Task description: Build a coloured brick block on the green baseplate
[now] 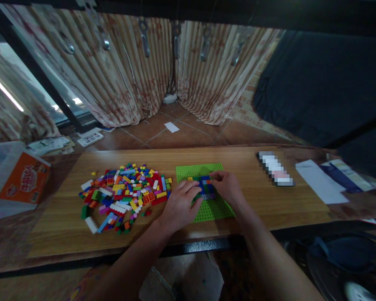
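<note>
Because the left hand (180, 205) covers the near-left part of the green baseplate (211, 214), the left edge of the blue brick build (207, 184) is hidden; the build sits on the plate between that hand and the right hand (227, 186), close to both; both are curled, but whether either grips a brick I cannot tell; loose bricks (122, 195) lie farther left.

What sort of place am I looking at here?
Probably a room in a home: long patterned curtains, a tiled floor, and colorful toy bricks piled on a wooden table suggest it.
</note>
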The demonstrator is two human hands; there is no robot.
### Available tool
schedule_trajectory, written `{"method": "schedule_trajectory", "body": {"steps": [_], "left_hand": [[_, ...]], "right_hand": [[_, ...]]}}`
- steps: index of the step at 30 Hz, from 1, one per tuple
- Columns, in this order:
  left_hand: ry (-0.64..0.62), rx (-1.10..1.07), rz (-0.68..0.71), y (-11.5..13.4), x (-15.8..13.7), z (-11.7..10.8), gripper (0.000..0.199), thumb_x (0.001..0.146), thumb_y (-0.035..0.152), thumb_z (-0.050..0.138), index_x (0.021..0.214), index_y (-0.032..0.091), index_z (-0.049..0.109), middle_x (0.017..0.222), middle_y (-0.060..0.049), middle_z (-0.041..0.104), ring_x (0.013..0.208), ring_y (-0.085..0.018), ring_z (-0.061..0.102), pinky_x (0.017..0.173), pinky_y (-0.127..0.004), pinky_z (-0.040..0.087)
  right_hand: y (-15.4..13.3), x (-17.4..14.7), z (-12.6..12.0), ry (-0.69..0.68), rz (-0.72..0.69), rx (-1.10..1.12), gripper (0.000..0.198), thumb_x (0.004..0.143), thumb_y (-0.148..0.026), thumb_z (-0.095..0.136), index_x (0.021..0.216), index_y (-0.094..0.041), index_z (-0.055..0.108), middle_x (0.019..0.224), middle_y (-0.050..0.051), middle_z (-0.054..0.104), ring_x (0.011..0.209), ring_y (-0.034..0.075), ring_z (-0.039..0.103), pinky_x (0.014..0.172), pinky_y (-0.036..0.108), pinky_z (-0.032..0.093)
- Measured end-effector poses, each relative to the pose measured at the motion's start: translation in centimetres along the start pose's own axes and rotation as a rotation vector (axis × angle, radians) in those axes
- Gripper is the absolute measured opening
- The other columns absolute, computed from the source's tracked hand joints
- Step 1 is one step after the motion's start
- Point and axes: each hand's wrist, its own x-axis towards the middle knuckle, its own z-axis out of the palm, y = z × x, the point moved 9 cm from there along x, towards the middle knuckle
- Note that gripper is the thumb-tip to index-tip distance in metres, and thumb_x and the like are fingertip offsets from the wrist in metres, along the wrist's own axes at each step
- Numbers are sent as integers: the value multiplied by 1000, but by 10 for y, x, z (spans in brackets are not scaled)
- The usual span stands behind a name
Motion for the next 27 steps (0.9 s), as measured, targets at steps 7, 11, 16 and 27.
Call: {"method": "schedule_trajectory", "body": {"steps": [7,11,16,27], "left_hand": [[-93,78,-9,-2,-3,19,32,83,19,60,115,17,61,126,-10,60,119,-27,51,104,-46,45],[-93,86,-10,-2,-3,20,30,84,18,59,114,17,62,126,-10,60,120,-27,51,104,-46,44],[-109,80,-3,-2,-2,19,30,84,18,59,114,16,62,126,-10,59,119,-26,51,105,-45,44],[-137,107,0,-1,-2,20,30,86,20,59,115,15,61,127,-9,59,120,-26,50,105,-45,44]], "right_hand": [[3,2,4,-4,-3,-3,25,72,-9,57,91,-14,72,73,4,70,64,14,61,60,23,44],[5,2,5,-12,-4,10,24,73,-10,58,92,-14,72,78,6,71,68,15,63,64,24,46],[9,2,7,-55,2,56,21,73,-11,59,91,-14,71,82,5,73,73,15,65,68,25,48],[15,5,9,-100,16,112,21,70,-11,62,90,-14,70,76,4,71,68,14,64,65,24,47]]}}
